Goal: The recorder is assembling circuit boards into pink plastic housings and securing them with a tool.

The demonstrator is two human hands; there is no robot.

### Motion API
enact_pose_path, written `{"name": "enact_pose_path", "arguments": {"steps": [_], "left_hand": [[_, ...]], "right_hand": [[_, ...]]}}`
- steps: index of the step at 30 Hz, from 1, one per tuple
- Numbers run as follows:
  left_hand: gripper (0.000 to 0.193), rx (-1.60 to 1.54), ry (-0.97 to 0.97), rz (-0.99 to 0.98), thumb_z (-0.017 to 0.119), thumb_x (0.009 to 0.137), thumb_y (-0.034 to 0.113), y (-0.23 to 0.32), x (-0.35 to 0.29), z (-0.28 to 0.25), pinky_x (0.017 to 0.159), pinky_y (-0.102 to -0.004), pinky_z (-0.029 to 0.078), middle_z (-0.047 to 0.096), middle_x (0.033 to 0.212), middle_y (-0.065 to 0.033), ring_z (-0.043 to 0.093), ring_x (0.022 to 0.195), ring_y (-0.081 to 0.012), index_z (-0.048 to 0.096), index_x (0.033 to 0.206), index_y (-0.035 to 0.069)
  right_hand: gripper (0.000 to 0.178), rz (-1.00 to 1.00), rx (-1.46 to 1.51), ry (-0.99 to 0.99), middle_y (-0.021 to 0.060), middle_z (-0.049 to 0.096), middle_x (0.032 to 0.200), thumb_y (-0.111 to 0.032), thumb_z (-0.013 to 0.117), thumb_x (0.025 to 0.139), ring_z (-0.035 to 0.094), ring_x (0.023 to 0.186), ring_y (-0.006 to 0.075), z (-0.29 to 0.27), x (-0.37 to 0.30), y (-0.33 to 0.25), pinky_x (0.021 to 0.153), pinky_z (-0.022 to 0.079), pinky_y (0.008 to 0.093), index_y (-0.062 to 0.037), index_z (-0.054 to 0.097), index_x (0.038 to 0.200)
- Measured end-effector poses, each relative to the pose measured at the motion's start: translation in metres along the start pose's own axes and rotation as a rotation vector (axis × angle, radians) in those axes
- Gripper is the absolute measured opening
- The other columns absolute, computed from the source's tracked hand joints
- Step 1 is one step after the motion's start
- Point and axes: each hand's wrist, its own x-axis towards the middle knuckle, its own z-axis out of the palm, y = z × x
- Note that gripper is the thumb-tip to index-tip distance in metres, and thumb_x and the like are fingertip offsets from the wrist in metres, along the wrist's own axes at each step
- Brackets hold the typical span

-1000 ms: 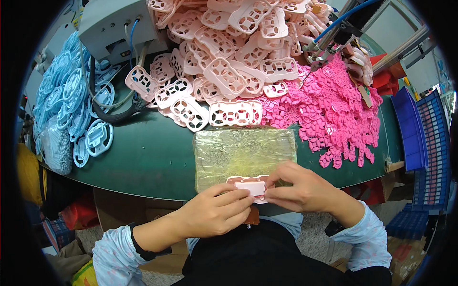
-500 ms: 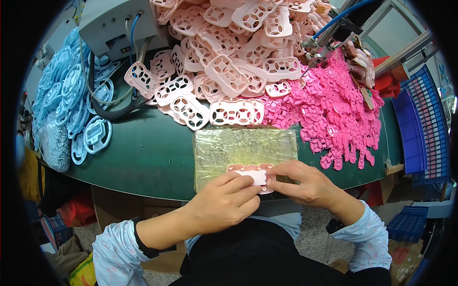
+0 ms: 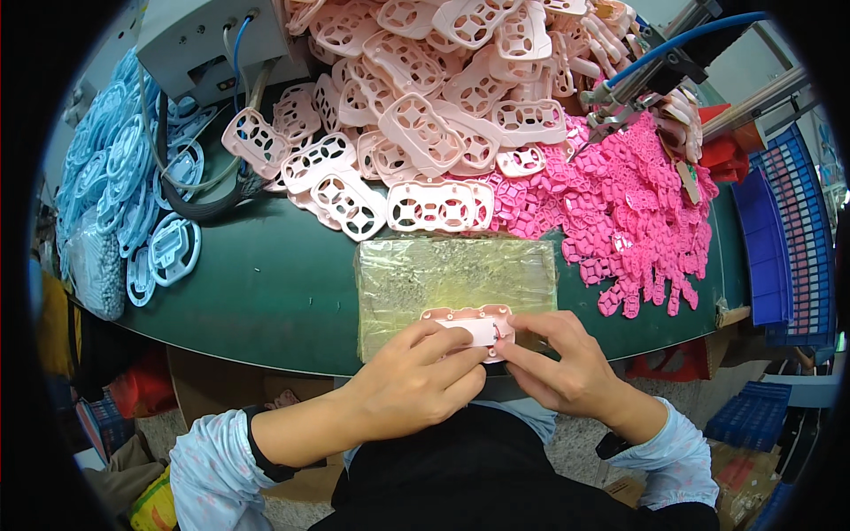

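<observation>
A pale pink plastic shell (image 3: 466, 312) lies open side up on the front part of a block wrapped in clear film (image 3: 456, 265). Inside it sits a flat white piece (image 3: 481, 334), with a small dark reddish detail at its right end, too small to make out. My left hand (image 3: 423, 376) is closed over the shell's left side, fingertips pressing on the white piece. From the right, my right hand (image 3: 567, 361) pinches at the shell's right end, index finger on its far corner and thumb nearer. The fingers partly hide the shell's near edge.
Beyond the block, pale pink shells (image 3: 416, 133) are heaped high. Bright pink parts (image 3: 633, 221) spread to the right, light blue parts (image 3: 124, 168) to the left. A grey box with cables (image 3: 208, 53) and a metal arm with a blue hose (image 3: 620, 97) stand over the green table (image 3: 266, 292).
My right fingers have shifted slightly at the shell's right end, uncovering more of the reddish detail. My left hand stays on the white piece. The whole view has moved a little.
</observation>
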Motion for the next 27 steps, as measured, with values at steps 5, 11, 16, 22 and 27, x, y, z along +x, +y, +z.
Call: {"name": "enact_pose_path", "arguments": {"steps": [5, 11, 16, 22, 27], "left_hand": [[0.019, 0.020, -0.032, -0.024, 0.070, 0.073, 0.021, 0.004, -0.001, -0.001, 0.077, -0.0348, 0.048, 0.065, 0.105, -0.0029, 0.060, 0.096, -0.0196, 0.062, 0.084, 0.007], [0.020, -0.010, 0.022, -0.033, 0.070, 0.073, 0.020, 0.001, -0.005, 0.005, 0.077, -0.0360, 0.048, 0.065, 0.104, -0.0031, 0.060, 0.095, -0.0205, 0.063, 0.086, 0.007], [0.020, -0.067, 0.057, -0.044, 0.069, 0.072, 0.017, 0.002, -0.001, 0.003, 0.076, -0.0385, 0.048, 0.065, 0.102, -0.0036, 0.060, 0.095, -0.0222, 0.063, 0.087, 0.007], [0.019, -0.040, 0.087, -0.076, 0.068, 0.071, 0.018, 0.004, -0.001, 0.004, 0.079, -0.0355, 0.046, 0.064, 0.100, -0.0034, 0.058, 0.097, -0.0202, 0.061, 0.084, 0.007], [0.017, -0.066, 0.074, -0.081, 0.066, 0.072, 0.017, 0.002, -0.006, 0.006, 0.080, -0.0368, 0.047, 0.064, 0.103, -0.0028, 0.058, 0.099, -0.0206, 0.061, 0.085, 0.007]], "right_hand": [[0.028, 0.068, -0.027, -0.001, 0.0126, 0.058, 0.115, -0.008, 0.072, 0.071, 0.057, 0.089, 0.0293, -0.002, 0.007, -0.007, 0.072, 0.050, 0.0360, -0.0033, 0.064, 0.098], [0.017, 0.292, 0.168, -0.003, 0.0190, 0.054, 0.129, -0.007, 0.069, 0.074, 0.060, 0.081, 0.0282, 0.003, -0.005, -0.041, 0.068, 0.051, 0.0351, -0.0036, 0.059, 0.088], [0.017, 0.432, 0.066, -0.078, 0.0235, 0.052, 0.130, -0.003, 0.067, 0.073, 0.066, 0.074, 0.0286, 0.013, -0.002, -0.057, 0.058, 0.053, 0.0358, -0.0045, 0.057, 0.087], [0.016, 0.315, 0.238, 0.036, 0.0216, 0.055, 0.128, 0.001, 0.064, 0.072, 0.065, 0.078, 0.0307, 0.014, -0.011, -0.053, 0.062, 0.052, 0.0335, -0.0043, 0.057, 0.085], [0.015, 0.644, 0.643, 0.147, 0.0206, 0.053, 0.131, 0.005, 0.059, 0.077, 0.067, 0.088, 0.0212, 0.018, -0.014, -0.055, 0.056, 0.052, 0.0255, -0.0024, 0.056, 0.089]]}}
